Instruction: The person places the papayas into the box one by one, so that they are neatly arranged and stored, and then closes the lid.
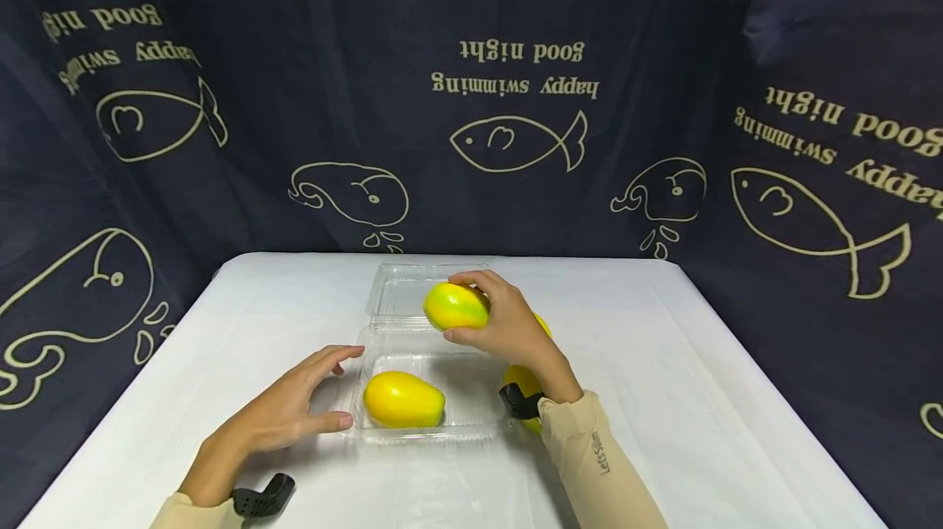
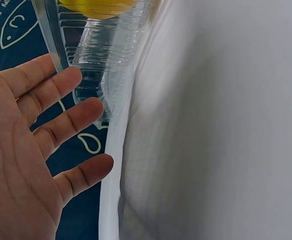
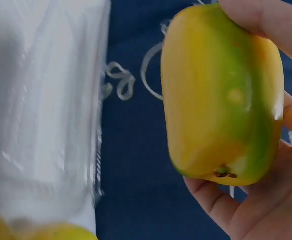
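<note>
My right hand [image 1: 519, 332] grips a yellow-green papaya [image 1: 453, 306] above the back part of a clear plastic clamshell box [image 1: 471, 390]. In the right wrist view, thumb and fingers wrap the sides of this papaya [image 3: 215, 100], its small brown stem end showing. Inside the box's near-left corner lies another yellow papaya [image 1: 401, 400]. My left hand [image 1: 295, 406] is beside the box's left wall, fingers spread and holding nothing. The left wrist view shows that hand [image 2: 31, 135] with its fingertips close by the box's ribbed side [image 2: 96, 55].
The box's lid [image 1: 398, 296] lies folded back on the far side. More yellow fruit [image 1: 521, 379] sits right of the box, partly hidden by my right wrist. A white cloth covers the table [image 1: 648, 349]; a dark printed curtain [image 1: 516, 210] hangs behind it.
</note>
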The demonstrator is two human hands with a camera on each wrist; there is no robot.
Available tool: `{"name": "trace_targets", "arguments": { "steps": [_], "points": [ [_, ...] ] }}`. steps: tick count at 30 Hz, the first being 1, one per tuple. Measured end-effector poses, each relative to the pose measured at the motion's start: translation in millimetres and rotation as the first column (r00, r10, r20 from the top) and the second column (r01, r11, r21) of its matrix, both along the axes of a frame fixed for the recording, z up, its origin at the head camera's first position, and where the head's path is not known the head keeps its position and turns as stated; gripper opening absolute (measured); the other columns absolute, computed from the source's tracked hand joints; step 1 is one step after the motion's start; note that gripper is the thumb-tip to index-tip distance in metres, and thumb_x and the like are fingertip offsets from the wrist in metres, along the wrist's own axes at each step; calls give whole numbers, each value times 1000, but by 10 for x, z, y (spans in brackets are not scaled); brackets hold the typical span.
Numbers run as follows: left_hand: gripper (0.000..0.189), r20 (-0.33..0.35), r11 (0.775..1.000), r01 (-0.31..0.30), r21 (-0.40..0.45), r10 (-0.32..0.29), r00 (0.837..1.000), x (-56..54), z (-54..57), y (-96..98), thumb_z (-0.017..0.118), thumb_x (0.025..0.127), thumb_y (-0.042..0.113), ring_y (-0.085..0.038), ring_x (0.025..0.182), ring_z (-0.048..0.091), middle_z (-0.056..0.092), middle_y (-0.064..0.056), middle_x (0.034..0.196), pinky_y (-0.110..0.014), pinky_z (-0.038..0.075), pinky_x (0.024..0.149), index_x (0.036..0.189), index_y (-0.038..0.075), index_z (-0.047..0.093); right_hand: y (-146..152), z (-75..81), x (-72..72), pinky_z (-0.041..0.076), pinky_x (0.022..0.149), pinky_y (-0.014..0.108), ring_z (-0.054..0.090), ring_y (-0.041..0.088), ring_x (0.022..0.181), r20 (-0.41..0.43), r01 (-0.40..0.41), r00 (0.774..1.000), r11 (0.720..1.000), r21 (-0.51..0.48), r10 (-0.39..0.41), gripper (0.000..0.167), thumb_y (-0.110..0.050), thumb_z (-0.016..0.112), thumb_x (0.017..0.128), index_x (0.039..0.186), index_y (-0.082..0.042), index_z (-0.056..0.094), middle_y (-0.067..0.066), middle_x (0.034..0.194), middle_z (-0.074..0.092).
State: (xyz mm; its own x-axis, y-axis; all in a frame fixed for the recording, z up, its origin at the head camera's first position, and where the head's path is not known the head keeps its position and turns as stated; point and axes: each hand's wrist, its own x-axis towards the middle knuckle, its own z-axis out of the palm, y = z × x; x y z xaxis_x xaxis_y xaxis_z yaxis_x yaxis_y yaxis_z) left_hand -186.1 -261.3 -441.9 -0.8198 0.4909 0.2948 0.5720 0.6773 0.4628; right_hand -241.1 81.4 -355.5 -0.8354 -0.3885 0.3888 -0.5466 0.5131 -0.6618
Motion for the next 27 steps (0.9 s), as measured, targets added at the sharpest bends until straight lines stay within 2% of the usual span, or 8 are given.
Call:
{"name": "trace_targets", "arguments": {
  "steps": [6, 10, 16, 21, 27],
  "points": [
    [84, 15, 1000, -4, 10, 3, 1000, 6, 22, -2, 80, 79, 48, -14, 117, 56, 50, 12, 146, -42, 51, 92, 152, 31, 41, -239, 22, -68, 48, 99, 36, 56, 13, 120, 30, -70, 997, 995, 74, 68, 69, -27, 91, 72, 134, -22, 60, -7, 136, 59],
    [83, 21, 1000, 5, 15, -5, 1000, 4, 22, 5, 79, 80, 48, -14, 117, 56, 51, 9, 146, -41, 50, 92, 152, 35, 39, -365, 0, -103, 48, 97, 36, 58, 13, 116, 62, -91, 994, 992, 87, 86, 69, -27, 90, 73, 134, -22, 59, -7, 134, 60],
    [82, 26, 1000, 8, 16, -8, 1000, -1, 12, 9, 79, 81, 48, -14, 118, 56, 50, 10, 146, -43, 50, 93, 151, 36, 38, -505, -94, -147, 49, 92, 32, 59, 11, 107, 105, -107, 990, 990, 97, 96, 67, -27, 89, 73, 133, -22, 60, -8, 126, 62],
    [82, 38, 1000, 4, 17, -5, 999, 0, 16, 13, 79, 81, 49, -15, 118, 56, 50, 12, 146, -44, 50, 93, 151, 39, 37, -592, -170, -169, 49, 90, 28, 59, 10, 104, 104, -121, 989, 982, 143, 107, 67, -28, 88, 74, 133, -19, 60, -8, 124, 64],
    [83, 38, 1000, 2, 19, -2, 999, 9, 16, 5, 79, 81, 49, -15, 118, 56, 49, 14, 146, -43, 51, 92, 152, 37, 38, -676, -235, -168, 49, 88, 27, 59, 8, 103, 103, -142, 987, 975, 169, 125, 64, -30, 89, 73, 130, -22, 61, -9, 121, 66]
  ]
}}
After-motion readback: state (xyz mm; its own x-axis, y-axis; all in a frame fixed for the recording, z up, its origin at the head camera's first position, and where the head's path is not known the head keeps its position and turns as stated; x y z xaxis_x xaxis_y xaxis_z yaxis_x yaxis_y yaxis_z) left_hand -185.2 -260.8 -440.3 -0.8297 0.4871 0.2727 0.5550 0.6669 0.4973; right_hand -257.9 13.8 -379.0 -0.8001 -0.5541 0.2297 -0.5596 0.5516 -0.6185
